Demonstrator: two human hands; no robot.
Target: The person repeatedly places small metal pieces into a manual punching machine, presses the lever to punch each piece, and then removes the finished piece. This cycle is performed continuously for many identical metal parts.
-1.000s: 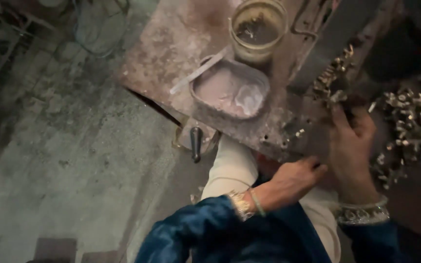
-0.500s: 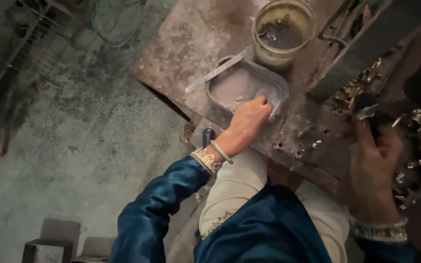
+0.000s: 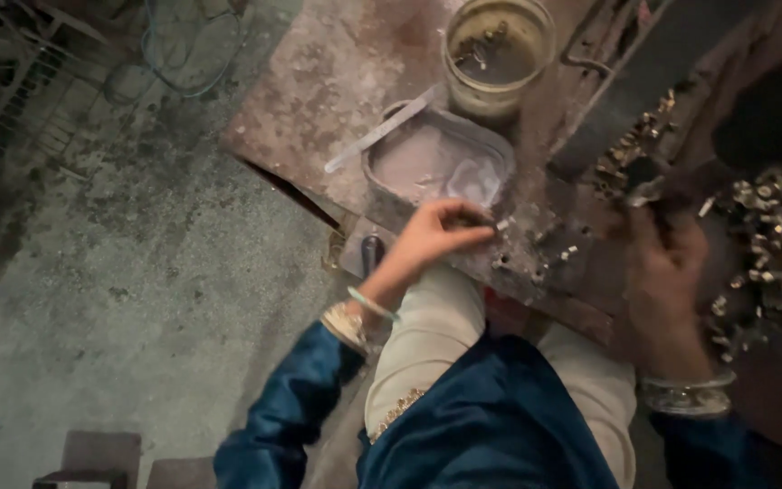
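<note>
The rusty metal table point(image 3: 319, 100) ends in a ragged edge just at 7 o'clock of the left hand point(image 3: 432, 237), with open concrete floor point(image 3: 119, 299) beyond. That hand's fingers pinch together at the near rim of the shallow tin tray point(image 3: 400, 158), which holds pale paste. The right hand point(image 3: 672, 272), blurred, rests beside heaped small metal fittings point(image 3: 771, 244) at 3 o'clock; its grip cannot be told.

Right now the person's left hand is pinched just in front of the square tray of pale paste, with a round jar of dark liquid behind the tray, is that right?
Not quite: the tray is oval, not square. The head view shows its rounded rim. The rest holds: the left hand is pinched just in front of it, and the round jar of dark liquid stands behind the tray.
</note>
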